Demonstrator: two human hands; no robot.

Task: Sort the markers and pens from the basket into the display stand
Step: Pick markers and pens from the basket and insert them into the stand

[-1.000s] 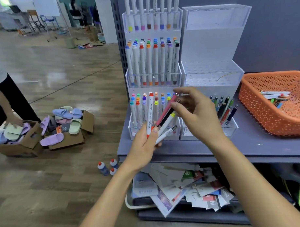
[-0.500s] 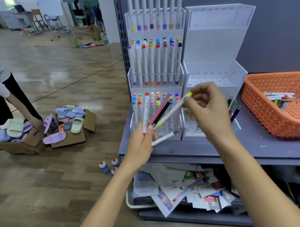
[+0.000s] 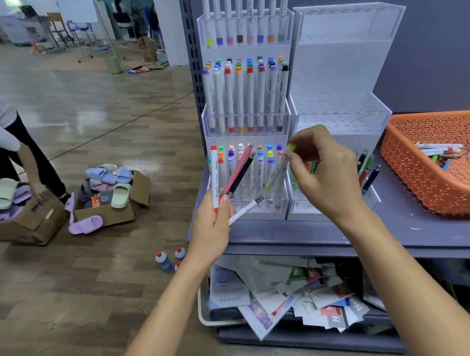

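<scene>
My left hand (image 3: 212,225) grips a bunch of pens: a white red-capped acrylic marker (image 3: 214,177), a pink pen (image 3: 239,168), a black pen (image 3: 242,175) and a white pen (image 3: 244,210). My right hand (image 3: 322,175) pinches a white yellow-capped marker (image 3: 278,168) by its upper end, its lower tip hanging over the bottom tier of the left display stand (image 3: 245,119), which is full of coloured markers. The right stand (image 3: 338,75) holds a few pens low down. The orange basket (image 3: 415,178) at the right still contains pens.
Stand and basket sit on a grey shelf (image 3: 359,235); papers are piled in a tray below (image 3: 277,299). On the floor at the left are small bottles (image 3: 167,260) and cardboard boxes of slippers (image 3: 108,194), where another person (image 3: 6,132) bends.
My right hand pulled the yellow-capped marker out of the bunch in my left hand and carried it right, tilting it more upright in front of the stand's bottom tier.
</scene>
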